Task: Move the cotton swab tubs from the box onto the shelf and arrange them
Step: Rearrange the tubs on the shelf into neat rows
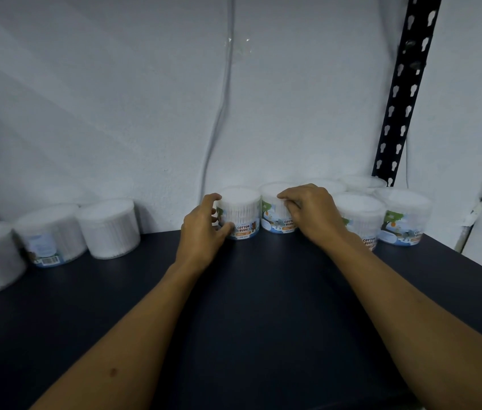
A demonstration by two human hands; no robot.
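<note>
- Against the shelf's back edge, near its middle, stand two cotton swab tubs side by side and touching: the left tub [238,213] and the right tub [276,208], both upright with labels facing forward.
- The left hand [201,229] curls round the left tub's side, thumb at the front near the base, fingers at the upper rim.
- The right hand [310,213] lies over the front of the right tub, fingers bent at its lid edge; it appears to grip it.
- These tubs look light: thin clear plastic full of swabs. The walls probably flex under a hard squeeze and feel smooth, so a gentle wrap round the sides, or a hold at the stiffer lid rim, seems the best purchase.
- Toward the back right corner sits a cluster of four more tubs [361,216], the nearest just beside the right wrist; a careless sweep could knock it.
- Along the left end stands another group of tubs [108,227], well apart from the hands.
- A black perforated upright [402,93] rises at the back right corner, and a thin cable [219,113] hangs down the wall [86,99] behind.
- The dark shelf [248,306] carries everything; the box is out of view.
</note>
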